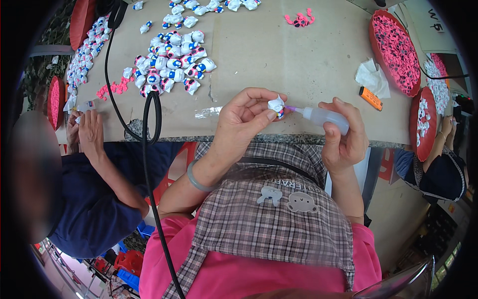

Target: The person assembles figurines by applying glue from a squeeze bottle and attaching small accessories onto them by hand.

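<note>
Between the thumb and fingers of my left hand [249, 113] is a small white figurine [276, 104] with blue and pink parts. My right hand [347, 132] grips a translucent squeeze bottle [326, 119], its thin purple nozzle pointing left. The nozzle tip meets the figurine's right side; whether it touches or stops just short, I cannot tell. Both hands are over the table's near edge. Beyond my left hand lies a cluster of similar white, blue and pink figurines [174, 62].
A red tray [414, 92] of pink pieces stands at right, beside a tissue [372, 78] and an orange packet [371, 98]. Another red tray [417, 153] holds white pieces. Pink pieces [300, 20] lie at the back. A black cable [145, 159] hangs at left. Co-workers sit on both sides.
</note>
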`<state>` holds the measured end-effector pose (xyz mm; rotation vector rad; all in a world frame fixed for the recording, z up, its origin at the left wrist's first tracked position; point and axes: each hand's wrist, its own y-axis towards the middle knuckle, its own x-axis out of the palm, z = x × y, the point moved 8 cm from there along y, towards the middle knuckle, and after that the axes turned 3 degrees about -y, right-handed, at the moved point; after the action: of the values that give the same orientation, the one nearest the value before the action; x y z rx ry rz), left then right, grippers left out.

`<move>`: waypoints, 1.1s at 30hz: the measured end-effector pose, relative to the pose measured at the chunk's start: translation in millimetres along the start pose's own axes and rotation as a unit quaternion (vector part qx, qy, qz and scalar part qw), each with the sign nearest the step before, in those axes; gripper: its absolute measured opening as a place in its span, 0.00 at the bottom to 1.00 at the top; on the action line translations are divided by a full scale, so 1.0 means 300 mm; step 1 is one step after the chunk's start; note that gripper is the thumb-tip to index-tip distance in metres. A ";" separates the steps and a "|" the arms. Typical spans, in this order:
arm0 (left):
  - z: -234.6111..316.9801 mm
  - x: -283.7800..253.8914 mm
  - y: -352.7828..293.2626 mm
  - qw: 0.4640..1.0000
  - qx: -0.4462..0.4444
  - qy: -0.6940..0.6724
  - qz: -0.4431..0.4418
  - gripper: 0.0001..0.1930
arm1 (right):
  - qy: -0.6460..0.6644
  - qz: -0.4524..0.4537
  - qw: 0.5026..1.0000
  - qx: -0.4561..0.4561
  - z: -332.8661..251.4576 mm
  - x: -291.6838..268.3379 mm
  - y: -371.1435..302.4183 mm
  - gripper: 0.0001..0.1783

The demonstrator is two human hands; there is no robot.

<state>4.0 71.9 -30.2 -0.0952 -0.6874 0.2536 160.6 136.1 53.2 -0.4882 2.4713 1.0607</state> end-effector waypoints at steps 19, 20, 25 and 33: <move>-0.001 -0.016 0.007 1.000 0.004 0.017 0.012 0.12 | -0.012 -0.016 1.000 -0.021 -0.017 0.013 0.002 0.21; 0.000 -0.017 0.008 1.000 0.006 0.014 0.012 0.12 | -0.009 -0.018 1.000 -0.021 -0.017 0.016 0.003 0.21; -0.005 -0.009 0.013 1.000 -0.002 0.011 0.004 0.12 | 0.009 -0.019 1.000 -0.015 -0.014 0.027 0.002 0.22; -0.016 -0.001 0.009 0.999 -0.027 -0.018 -0.015 0.13 | 0.008 -0.008 1.000 -0.017 -0.014 0.016 0.002 0.21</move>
<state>6.3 74.4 -34.4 -0.1312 -0.7308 0.2076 155.1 132.7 53.9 -0.5283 2.4617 1.0981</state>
